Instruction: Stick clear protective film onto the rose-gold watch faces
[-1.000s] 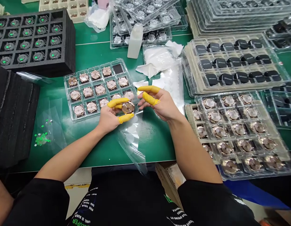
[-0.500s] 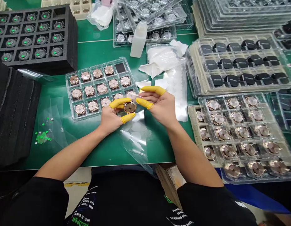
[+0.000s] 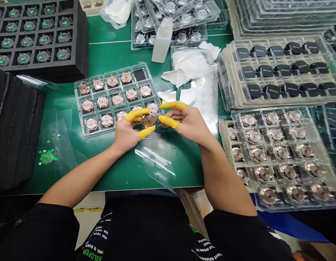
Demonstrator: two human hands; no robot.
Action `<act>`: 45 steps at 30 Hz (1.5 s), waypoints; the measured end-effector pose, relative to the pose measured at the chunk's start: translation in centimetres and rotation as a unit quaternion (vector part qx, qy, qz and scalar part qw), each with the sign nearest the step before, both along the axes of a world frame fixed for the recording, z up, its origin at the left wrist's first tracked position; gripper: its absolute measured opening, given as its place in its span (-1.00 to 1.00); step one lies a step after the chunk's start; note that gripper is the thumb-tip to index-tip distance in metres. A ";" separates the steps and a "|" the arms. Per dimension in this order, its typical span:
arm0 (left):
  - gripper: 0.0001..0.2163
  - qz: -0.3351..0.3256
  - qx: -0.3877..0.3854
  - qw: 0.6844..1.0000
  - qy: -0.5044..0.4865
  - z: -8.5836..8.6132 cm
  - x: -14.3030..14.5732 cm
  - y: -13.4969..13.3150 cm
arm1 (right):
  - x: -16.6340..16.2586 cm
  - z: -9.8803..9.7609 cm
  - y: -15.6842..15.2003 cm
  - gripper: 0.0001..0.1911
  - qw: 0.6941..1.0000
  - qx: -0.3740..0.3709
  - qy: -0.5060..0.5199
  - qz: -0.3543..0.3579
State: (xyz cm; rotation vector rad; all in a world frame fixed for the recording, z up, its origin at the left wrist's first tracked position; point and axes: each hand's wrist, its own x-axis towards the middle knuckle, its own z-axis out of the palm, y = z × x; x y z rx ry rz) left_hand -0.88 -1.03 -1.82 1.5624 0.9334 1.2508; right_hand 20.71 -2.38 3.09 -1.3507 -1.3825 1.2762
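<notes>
My left hand, with yellow finger cots on thumb and forefinger, grips a rose-gold watch case by its edge, its round back turned up. Close by on the right is my right hand, also in yellow finger cots. Its thumb and forefinger tips are apart beside the watch case; whether a thin clear film clings to them is too small to tell. Below both hands a clear sheet with round stickers lies on the green table. Behind them stands a clear tray of similar watch cases, its far right pocket without one.
Black foam trays with green-dotted watch parts stand at left. Green dots lie on film nearby. Behind are a white bottle and white wipes. Stacked trays of black pieces and watch cases fill the right.
The clear sticker sheet has dropped away from my hands and now lies flatter on the table. My right hand's fingers have come a little lower beside the watch case, still in my left hand.
</notes>
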 end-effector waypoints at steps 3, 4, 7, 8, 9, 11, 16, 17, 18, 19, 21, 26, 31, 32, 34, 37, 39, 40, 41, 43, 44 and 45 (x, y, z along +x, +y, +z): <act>-0.52 -0.002 -0.006 1.000 0.008 0.1 0.0 -0.2 | 0.0 -0.4 -0.1 -0.50 1.000 0.015 -0.024 0.003; -0.53 -0.002 -0.008 1.000 0.009 0.1 0.0 -0.3 | 0.0 -0.5 -0.1 -0.53 0.999 0.021 -0.032 0.004; -0.52 -0.007 -0.026 1.000 0.008 0.2 0.0 -0.4 | 0.0 -0.8 -0.1 -0.62 0.996 0.050 -0.069 0.011; -0.51 -0.011 -0.040 0.999 0.004 0.3 0.0 -0.4 | 0.0 -0.9 -0.1 -0.67 0.994 0.065 -0.091 0.016; -0.50 -0.016 -0.059 0.998 -0.002 0.4 0.1 -0.3 | 0.0 -0.8 -0.1 -0.72 0.989 0.085 -0.120 0.019; -0.47 -0.027 -0.113 0.993 -0.019 0.7 0.1 -0.3 | 0.3 -0.4 -0.2 -0.81 0.971 0.143 -0.189 0.015; -0.41 -0.048 -0.210 0.976 -0.010 1.7 0.0 -0.1 | 1.1 1.7 -0.6 -0.76 0.968 0.227 -0.112 0.001; -0.41 -0.051 -0.212 0.976 0.004 1.8 0.0 -0.1 | 1.1 2.0 -0.8 -0.74 0.977 0.207 -0.057 -0.007; -0.42 -0.055 -0.211 0.976 0.018 1.9 -0.1 -0.1 | 0.9 2.1 -0.9 -0.72 0.984 0.179 -0.014 -0.021; -0.42 -0.061 -0.207 0.976 0.031 1.9 -0.1 -0.2 | 0.6 2.0 -1.0 -0.71 0.989 0.145 0.010 -0.038; -0.43 -0.079 -0.199 0.976 0.049 1.8 -0.2 -0.2 | -0.4 1.6 -1.1 -0.71 0.995 0.066 0.016 -0.070; -0.43 -0.103 -0.193 0.975 0.048 1.7 -0.3 -0.2 | -2.5 0.4 -1.2 -0.75 0.995 -0.072 0.038 -0.064; -0.43 -0.098 -0.189 0.976 0.046 1.7 -0.2 -0.1 | -2.6 0.4 -1.3 -0.78 0.996 -0.073 0.022 -0.052; -0.43 -0.100 -0.185 0.976 0.049 1.7 -0.2 -0.1 | -2.5 0.4 -1.3 -0.79 0.996 -0.069 0.016 -0.049; -0.43 -0.103 -0.178 0.977 0.059 1.8 -0.2 -0.1 | -2.3 0.3 -1.3 -0.80 0.997 -0.065 0.007 -0.041; -0.42 -0.106 -0.176 0.976 0.071 1.8 -0.3 -0.1 | -2.2 0.3 -1.4 -0.82 0.997 -0.070 -0.002 -0.035; -0.41 -0.106 -0.177 0.976 0.073 1.7 -0.3 -0.1 | -2.3 0.2 -1.4 -0.84 0.997 -0.072 -0.003 -0.038; -0.41 -0.105 -0.177 0.976 0.074 1.7 -0.3 -0.1 | -2.4 0.2 -1.4 -0.85 0.997 -0.071 -0.002 -0.040; -0.42 -0.104 -0.176 0.976 0.075 1.7 -0.3 -0.1 | -2.4 0.1 -1.4 -0.86 0.997 -0.067 -0.001 -0.041; -0.43 -0.100 -0.174 0.977 0.079 1.7 -0.2 -0.1 | -2.5 0.1 -1.4 -0.87 0.997 -0.062 -0.003 -0.043; -0.43 -0.099 -0.173 0.977 0.078 1.7 -0.2 -0.1 | -2.5 0.0 -1.4 -0.86 0.997 -0.061 -0.005 -0.045; -0.43 -0.099 -0.174 0.977 0.076 1.8 -0.2 -0.2 | -2.6 0.0 -1.4 -0.86 0.997 -0.060 -0.008 -0.046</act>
